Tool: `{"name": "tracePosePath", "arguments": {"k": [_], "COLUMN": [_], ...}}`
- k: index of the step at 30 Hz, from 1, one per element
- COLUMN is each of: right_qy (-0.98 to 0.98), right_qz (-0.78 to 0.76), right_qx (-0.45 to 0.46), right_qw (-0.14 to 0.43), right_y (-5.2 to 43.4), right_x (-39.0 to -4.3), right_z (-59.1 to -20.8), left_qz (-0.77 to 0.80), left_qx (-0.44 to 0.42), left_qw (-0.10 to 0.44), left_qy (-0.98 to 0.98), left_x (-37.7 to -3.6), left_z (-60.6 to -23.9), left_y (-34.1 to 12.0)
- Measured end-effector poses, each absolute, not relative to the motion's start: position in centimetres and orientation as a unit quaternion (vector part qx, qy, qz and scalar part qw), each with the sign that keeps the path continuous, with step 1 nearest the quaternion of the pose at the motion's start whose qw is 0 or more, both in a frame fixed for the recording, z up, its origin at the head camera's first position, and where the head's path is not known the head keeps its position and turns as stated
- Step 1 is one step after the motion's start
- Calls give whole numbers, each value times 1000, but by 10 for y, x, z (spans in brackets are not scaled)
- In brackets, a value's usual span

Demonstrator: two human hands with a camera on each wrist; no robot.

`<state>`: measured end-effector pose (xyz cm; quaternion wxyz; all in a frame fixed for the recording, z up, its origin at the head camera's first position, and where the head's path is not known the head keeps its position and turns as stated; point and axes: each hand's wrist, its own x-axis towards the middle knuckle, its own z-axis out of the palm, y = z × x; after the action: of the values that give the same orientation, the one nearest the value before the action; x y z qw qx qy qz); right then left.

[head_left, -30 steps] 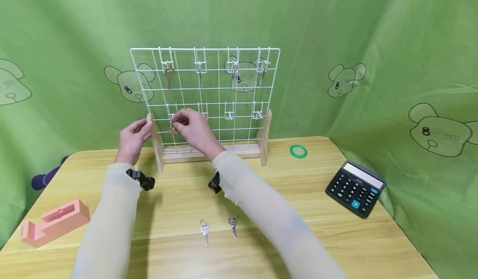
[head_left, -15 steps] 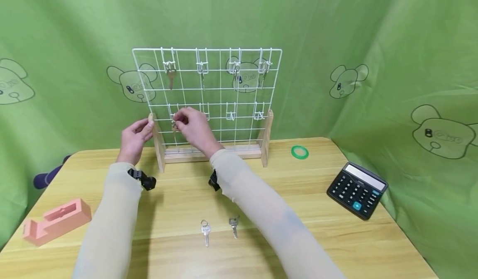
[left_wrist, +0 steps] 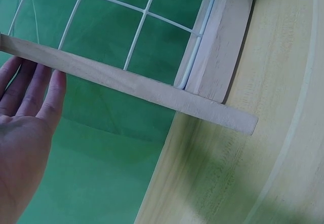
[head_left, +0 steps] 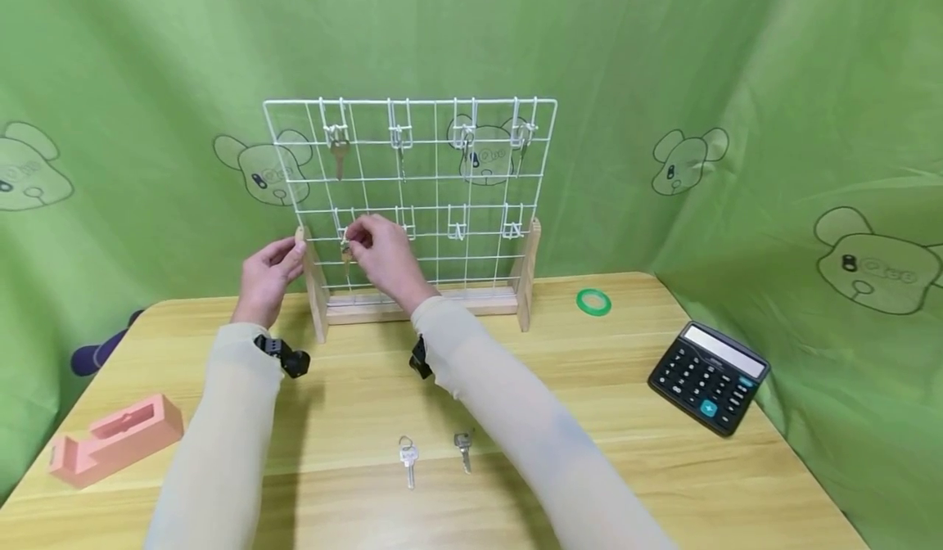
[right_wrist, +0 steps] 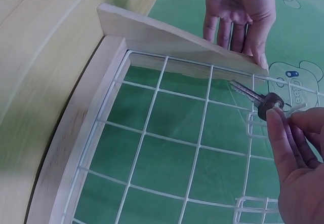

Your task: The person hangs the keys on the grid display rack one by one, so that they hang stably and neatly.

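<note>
Right hand (head_left: 383, 251) still pinching key (right_wrist: 253, 96) at rack's (head_left: 412, 108) lower-left hook (right_wrist: 253, 125), barely shifting; left hand (head_left: 267, 276), fingers straight, bracing rack's left post (left_wrist: 121, 79).

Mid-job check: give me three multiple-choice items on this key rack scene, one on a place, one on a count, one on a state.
1. Where is the green tape ring?
A. on the table right of the rack
B. on a hook
C. on the calculator

2. How many keys lie loose on the table near the person?
A. one
B. two
C. four

3. What is the right hand doing?
A. resting flat
B. pinching a key at a lower-row hook
C. pressing the calculator

Answers: 1 A, it lies beside the rack's right post. 2 B, two keys. 3 B, fingers grip the held key.
</note>
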<state>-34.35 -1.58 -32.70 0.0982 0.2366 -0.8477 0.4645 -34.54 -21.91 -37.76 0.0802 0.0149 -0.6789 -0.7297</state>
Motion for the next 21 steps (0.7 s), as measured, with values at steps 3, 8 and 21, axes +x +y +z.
{"name": "tracePosePath", "arguments": {"k": [3, 8, 21], "right_qy": [-849, -844, -853], "right_qz": [460, 453, 410], "right_qx": [240, 262, 304], "right_qw": [101, 117, 107], "right_y": [-13, -8, 25], "right_x": [-342, -337, -318], "right_z": [-329, -333, -338], "left_qz": [-730, -730, -728], "left_qx": [16, 15, 14], "left_qw": [78, 81, 86], "left_qy": [-679, -678, -680], "left_x": [-346, -346, -346], "left_z": [-378, -379, -379], "left_y": [-218, -217, -218]}}
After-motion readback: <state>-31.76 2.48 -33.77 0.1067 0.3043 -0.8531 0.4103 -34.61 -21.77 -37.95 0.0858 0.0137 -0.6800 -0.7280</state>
